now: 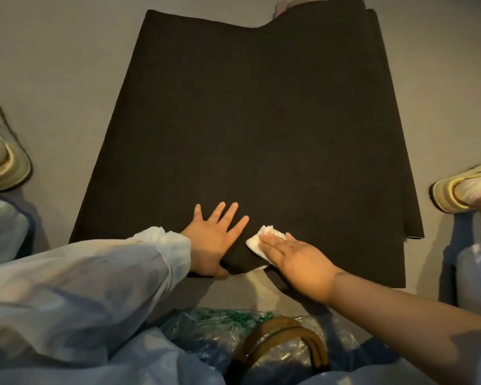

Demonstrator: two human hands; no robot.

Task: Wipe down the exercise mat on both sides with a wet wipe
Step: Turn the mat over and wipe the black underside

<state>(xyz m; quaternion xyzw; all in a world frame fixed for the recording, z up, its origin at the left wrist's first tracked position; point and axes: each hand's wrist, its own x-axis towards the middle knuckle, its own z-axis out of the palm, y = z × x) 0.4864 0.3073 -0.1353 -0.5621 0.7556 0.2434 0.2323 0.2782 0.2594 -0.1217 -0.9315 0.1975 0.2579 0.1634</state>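
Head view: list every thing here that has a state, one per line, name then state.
Black exercise mat: spread flat on the grey floor, far end folded over, near edge slightly lifted.
White wet wipe: crumpled, pressed onto the mat under the right hand.
Left hand: fingers spread flat on the mat, thumb tucked at its near edge.
Right hand: fingers straight, pressing the wipe.
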